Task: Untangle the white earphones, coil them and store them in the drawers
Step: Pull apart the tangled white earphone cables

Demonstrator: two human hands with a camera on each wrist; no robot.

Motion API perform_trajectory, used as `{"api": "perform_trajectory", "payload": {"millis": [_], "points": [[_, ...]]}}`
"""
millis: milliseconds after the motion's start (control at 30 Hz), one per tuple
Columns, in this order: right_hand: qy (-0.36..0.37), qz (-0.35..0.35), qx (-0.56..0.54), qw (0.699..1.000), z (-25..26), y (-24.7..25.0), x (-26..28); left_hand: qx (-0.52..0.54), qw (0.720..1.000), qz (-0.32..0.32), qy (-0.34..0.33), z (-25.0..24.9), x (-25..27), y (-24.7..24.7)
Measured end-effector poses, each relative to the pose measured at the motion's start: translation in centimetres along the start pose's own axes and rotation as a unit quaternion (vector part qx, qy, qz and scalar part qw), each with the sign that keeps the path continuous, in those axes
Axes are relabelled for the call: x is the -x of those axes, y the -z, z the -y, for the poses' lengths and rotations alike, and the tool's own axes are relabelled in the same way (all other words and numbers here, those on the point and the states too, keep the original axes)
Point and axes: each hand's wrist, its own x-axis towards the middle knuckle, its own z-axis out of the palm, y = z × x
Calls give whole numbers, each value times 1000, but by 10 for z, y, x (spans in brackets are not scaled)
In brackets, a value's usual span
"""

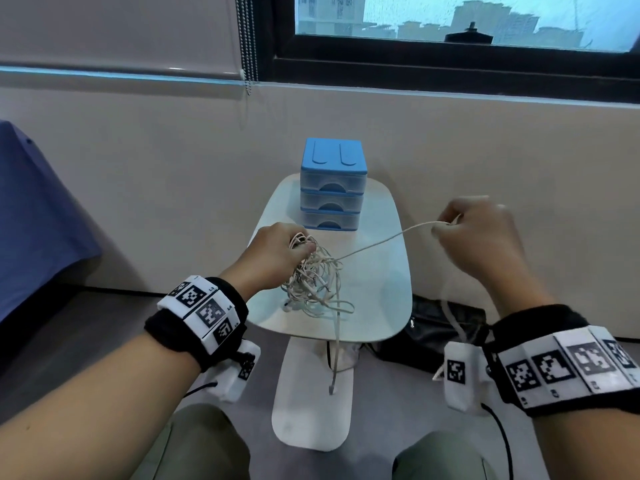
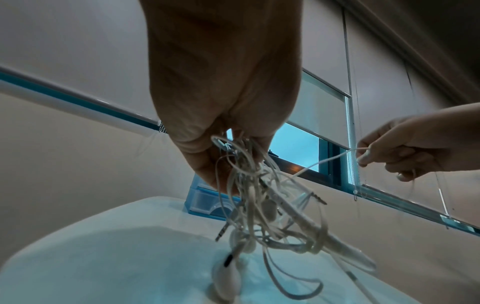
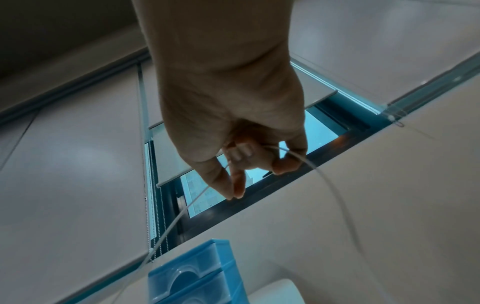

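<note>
A tangled bundle of white earphones [image 1: 313, 282] [image 2: 262, 207] hangs from my left hand [image 1: 280, 247] [image 2: 221, 127], which grips its top above the small white table [image 1: 381, 289]. One cord [image 1: 381, 241] runs taut up and to the right to my right hand [image 1: 478, 233] [image 3: 233, 164], which pinches it between thumb and forefinger. A further length of that cord [image 3: 335, 189] loops past the right hand and hangs down. Another strand with a plug [image 1: 331, 389] dangles below the table's front edge. The blue three-drawer unit [image 1: 332, 190] [image 3: 197, 273] stands at the table's back, all drawers shut.
The table stands against a beige wall under a window [image 1: 450, 22] with a bead-chain blind cord [image 1: 247, 46]. A dark bag [image 1: 429, 327] lies on the floor to the right of the table. Blue fabric [image 1: 34, 220] is at the left. My knees [image 1: 194, 445] are below.
</note>
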Motion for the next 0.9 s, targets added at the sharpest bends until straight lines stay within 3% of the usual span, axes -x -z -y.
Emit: {"api": "perform_trajectory", "payload": {"millis": [67,200,300,467,667,800,900], "points": [[-6,48,35,998,0,2,0,6,1000,7,6,-2,0,-2],[-5,292,126,948,3,-14,13,16,1000,19,11,-5,3,-6],[27,351,64,934,11,-35,29,22,999,24,14,-7,6,-8],[84,279,-13,956,33,-71,47,31,999,29,16,-8,10,-12],[78,252,-13,964,36,-93,56,46,998,25,20,-6,10,-16],[62,237,-44,969,31,-102,58,124,990,46,53,-6,11,-18],[56,217,-65,972,25,-108,59,218,966,67,118,-4,9,-16]]}}
